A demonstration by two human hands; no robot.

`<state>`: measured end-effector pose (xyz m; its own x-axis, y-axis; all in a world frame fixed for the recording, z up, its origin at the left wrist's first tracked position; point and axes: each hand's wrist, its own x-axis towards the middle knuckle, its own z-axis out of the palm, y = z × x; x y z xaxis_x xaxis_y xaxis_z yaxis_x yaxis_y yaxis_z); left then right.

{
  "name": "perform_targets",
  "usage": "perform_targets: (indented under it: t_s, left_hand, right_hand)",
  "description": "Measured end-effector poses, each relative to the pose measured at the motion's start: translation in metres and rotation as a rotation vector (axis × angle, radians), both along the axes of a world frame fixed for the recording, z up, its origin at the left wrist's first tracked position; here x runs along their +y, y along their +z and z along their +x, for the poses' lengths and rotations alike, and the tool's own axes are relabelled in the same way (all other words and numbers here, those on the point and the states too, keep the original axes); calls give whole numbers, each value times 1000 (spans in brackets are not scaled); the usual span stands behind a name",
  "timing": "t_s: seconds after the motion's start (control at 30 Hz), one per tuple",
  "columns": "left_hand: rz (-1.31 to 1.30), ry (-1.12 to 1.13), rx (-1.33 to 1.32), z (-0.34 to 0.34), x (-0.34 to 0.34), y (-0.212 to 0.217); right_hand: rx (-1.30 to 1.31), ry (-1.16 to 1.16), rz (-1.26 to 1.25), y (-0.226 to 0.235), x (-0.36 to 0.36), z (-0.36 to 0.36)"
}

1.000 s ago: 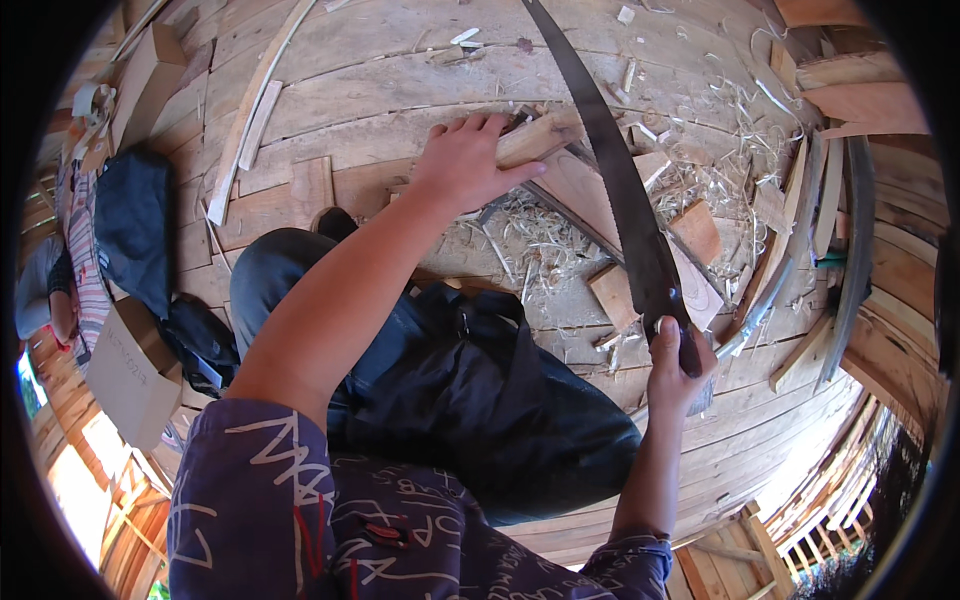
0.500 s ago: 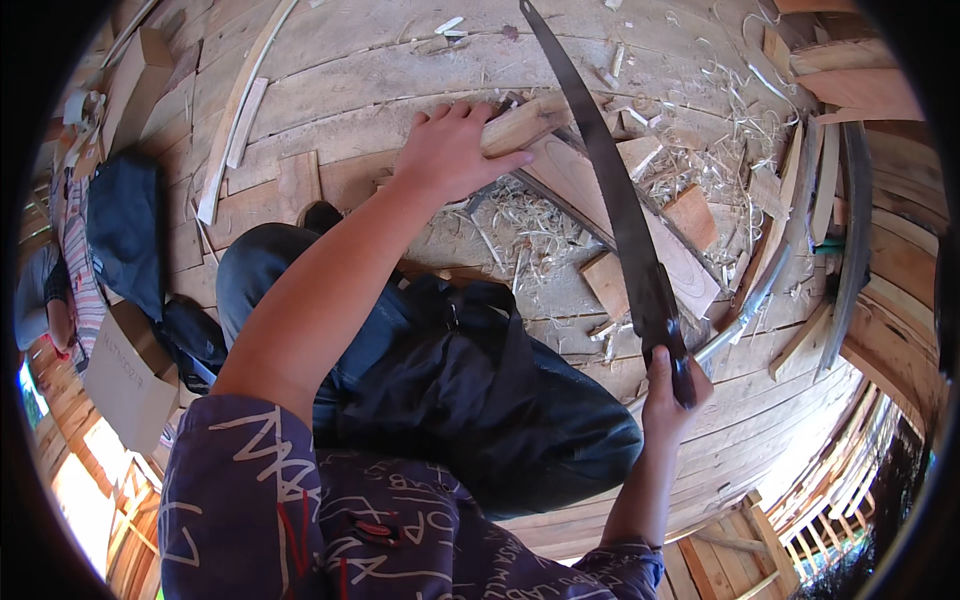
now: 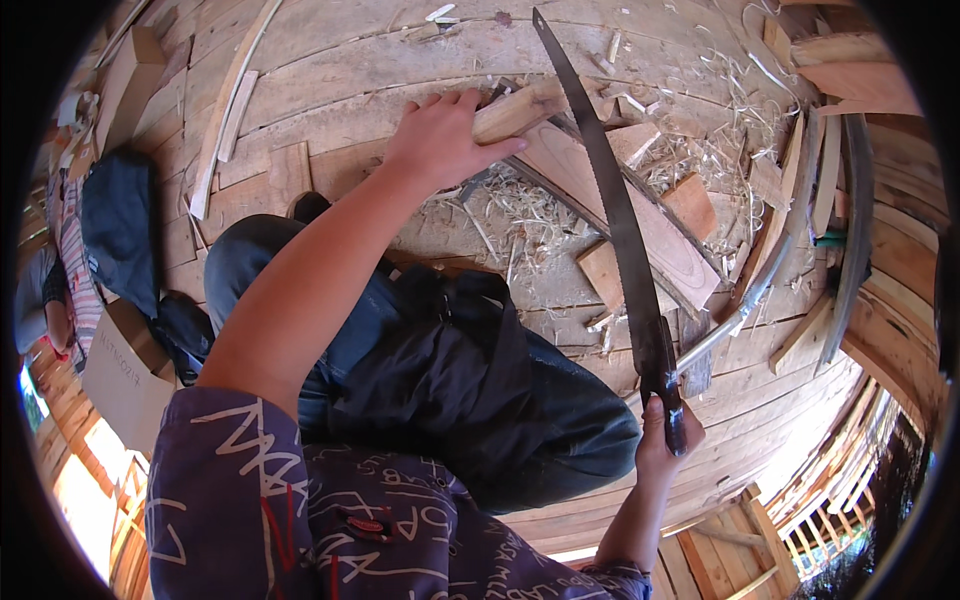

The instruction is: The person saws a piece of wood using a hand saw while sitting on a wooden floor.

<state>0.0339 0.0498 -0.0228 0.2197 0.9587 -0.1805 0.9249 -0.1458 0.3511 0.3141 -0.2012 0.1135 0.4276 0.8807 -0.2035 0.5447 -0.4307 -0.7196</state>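
Note:
My right hand (image 3: 668, 432) is wrapped round the dark handle of a long handsaw (image 3: 618, 215). The saw's blade slants up and away, its narrow tip at the far side, passing over a wooden piece and a board. My left hand (image 3: 437, 140) lies over the near end of a short wooden block (image 3: 518, 110), fingers on its far side and thumb stretched along the near side. This block rests across the far end of a flat board (image 3: 610, 205) that lies diagonally on the plank floor. Whether the saw teeth touch the block cannot be made out.
Curly shavings (image 3: 530, 225) and small offcuts (image 3: 690, 205) litter the floor round the board. A metal pipe (image 3: 740, 310) and curved strips lie at right beside stacked planks (image 3: 905, 270). At left are a dark bag (image 3: 120, 225) and a cardboard box (image 3: 120, 375). Another person's arm (image 3: 57, 310) shows far left.
My right hand and the saw have moved down, toward my body. My left hand stays on the wooden block, shifted slightly left and up in view.

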Motion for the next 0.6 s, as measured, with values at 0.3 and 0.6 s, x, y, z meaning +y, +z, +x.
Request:
perform_targets:
  t_s: [0.3, 0.6]
  left_hand:
    - [6, -11, -9, 0, -1, 3]
    - [-7, 1, 7, -1, 0, 0]
  right_hand:
    - [23, 64, 60, -27, 87, -21]
    - [10, 90, 5, -18, 68, -16]
